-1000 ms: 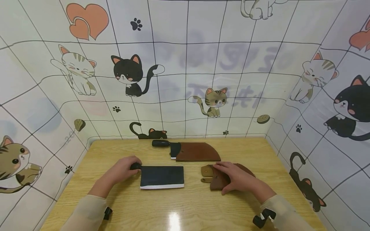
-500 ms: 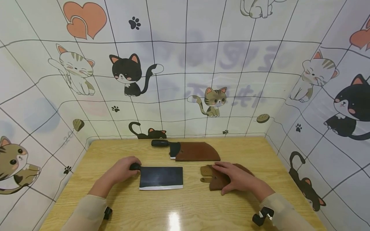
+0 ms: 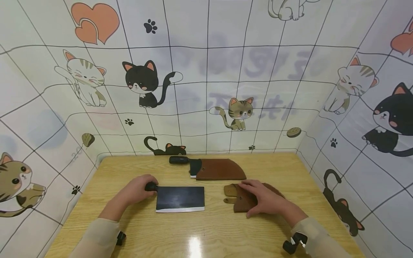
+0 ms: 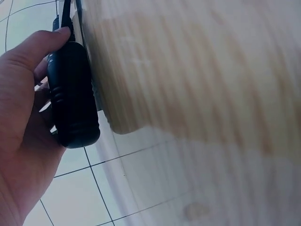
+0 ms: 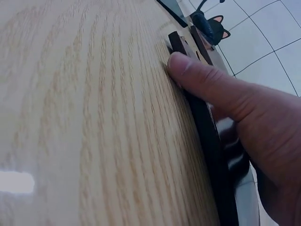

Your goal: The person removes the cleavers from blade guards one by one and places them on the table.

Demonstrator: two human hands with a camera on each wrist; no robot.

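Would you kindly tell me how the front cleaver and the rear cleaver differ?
The front cleaver is unsheathed; the rear cleaver is partly covered by a brown sheath. The left hand holds the front cleaver, while the rear cleaver lies untouched. Both have black handles.

One rectangular pale-wood table is carrying two dark-bladed cleavers with black handles and two brown leather sheaths. Two bare hands are showing, with two beige sleeves. Nine printed cartoon cats, some partly cut off, and five black paw prints are decorating three white, black-gridded walls.
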